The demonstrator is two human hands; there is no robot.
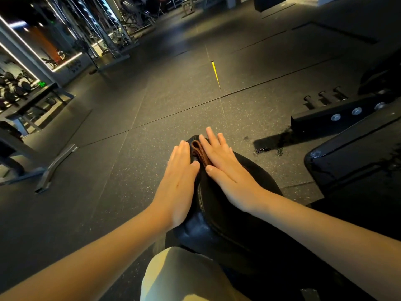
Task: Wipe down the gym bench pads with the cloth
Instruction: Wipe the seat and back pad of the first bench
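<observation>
Pressing down in the head view, the right hand (pixel 225 170) lies with straight fingers on the cloth (pixel 200 152), which sits folded at the 12 o'clock end of the bench pad (pixel 227 213). The left hand (pixel 180 170), also flat and gripping nothing, rests against the pad's 9 o'clock flank. The cloth looks soft and light — apt to bunch, so palm pressure on its middle suits (the vinyl seems slick). Rounded edges drop away at 12 and 9 o'clock; a second pad (pixel 347 166) crowds 3 o'clock — the floor (pixel 108 159) opens toward 9.
</observation>
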